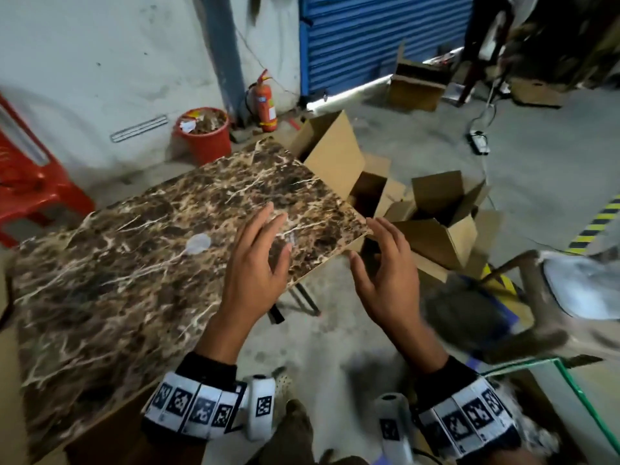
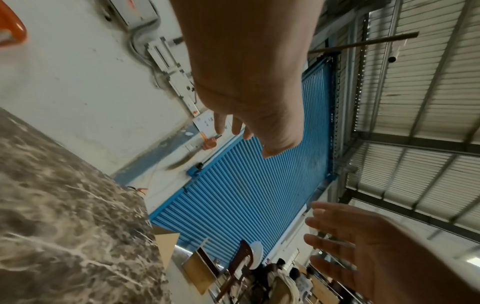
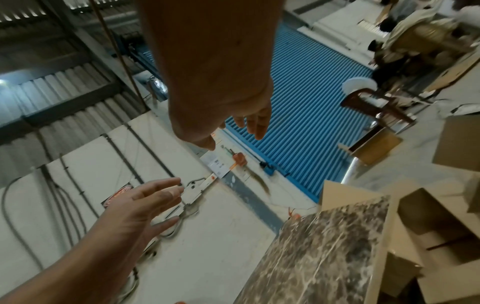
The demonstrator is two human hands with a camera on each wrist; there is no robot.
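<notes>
A brown marble-patterned tabletop [image 1: 134, 263] fills the left of the head view, and a small clear plastic lid [image 1: 198, 244] lies on it. My left hand [image 1: 258, 260] hovers over the table's right corner with fingers spread and holds nothing. My right hand [image 1: 385, 263] hangs just past that corner, above the floor, fingers also straight and empty. In the left wrist view my left hand [image 2: 249, 98] reaches forward with the tabletop [image 2: 64, 226] below left, and the right hand [image 2: 363, 253] shows at lower right. The right wrist view shows my right hand [image 3: 221, 92], the left hand [image 3: 140, 207] and the tabletop [image 3: 319, 253].
Several open cardboard boxes [image 1: 432, 216] stand on the floor beyond the table corner. A red bucket [image 1: 204, 132] and a fire extinguisher [image 1: 266, 102] stand by the wall, with a red plastic stool [image 1: 30, 176] at left. A blue roller shutter [image 1: 379, 31] closes the back.
</notes>
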